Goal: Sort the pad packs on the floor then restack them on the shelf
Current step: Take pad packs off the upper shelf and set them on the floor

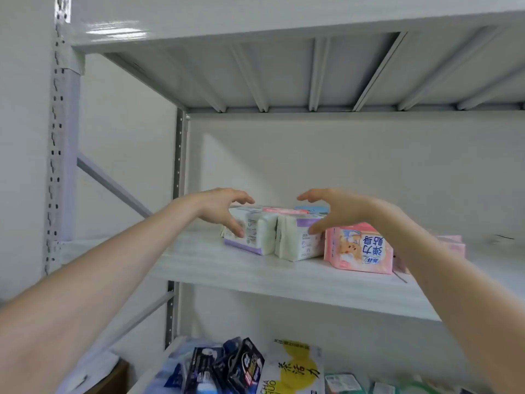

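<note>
The person stands facing a white metal rack, both bare arms stretched to the middle shelf (227,265). Two white packs with purple trim sit there side by side, touching: the left pack (257,237) and the right pack (295,243), both standing on edge. The left hand (220,207) arches over the left pack with its fingers spread and curved above the top, a gap showing under them, and its thumb lying against the pack's front face. The right hand (332,211) mirrors it at the right pack, fingers reaching over the top without closing and thumb against the pack's near corner. Neither hand is clamped on anything. Something flat and pink (284,210) lies across the tops of the two white packs, and a blue pack (311,209) peeks out behind them. Just beside the right pack stands a pink pack (360,248) with its print upside down, and a second pink pack (454,245) shows further right, partly hidden by the right forearm. On the shelf below lie dark blue packs (241,365), a white and yellow pack (295,368) and a green pack (341,382). The floor is out of sight.
</note>
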